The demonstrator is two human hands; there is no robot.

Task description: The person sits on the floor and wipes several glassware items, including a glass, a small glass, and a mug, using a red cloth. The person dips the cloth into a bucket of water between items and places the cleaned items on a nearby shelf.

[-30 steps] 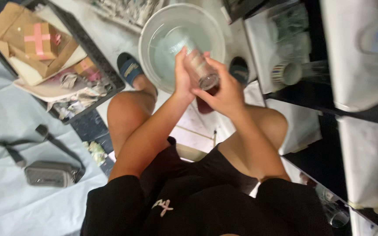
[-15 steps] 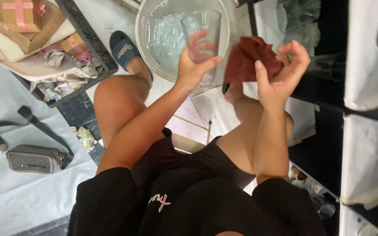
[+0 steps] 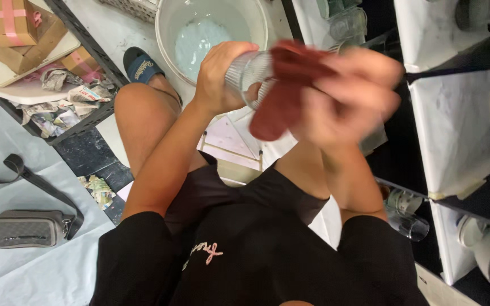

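My left hand (image 3: 219, 76) grips a clear ribbed drinking glass (image 3: 248, 73), held on its side above my knees. My right hand (image 3: 350, 93), blurred by motion, holds a dark red cloth (image 3: 284, 93) pressed against the mouth of the glass. Part of the cloth hangs down below the glass. Just beyond my hands stands a white bucket (image 3: 168, 34) with pale water in it. I am seated, with my bare knees under the hands.
A blue slipper (image 3: 140, 65) rests by the bucket. A black rack (image 3: 77, 122) at left holds cardboard boxes (image 3: 7, 22) and crumpled paper. A grey shoulder bag (image 3: 24, 226) lies on a pale sheet. Dark shelves (image 3: 395, 107) at right hold wrapped items and glasses (image 3: 406, 224).
One second ago both hands were on the glass over the bucket. My right hand then lifted away with the red cloth and has now brought it back onto the glass.
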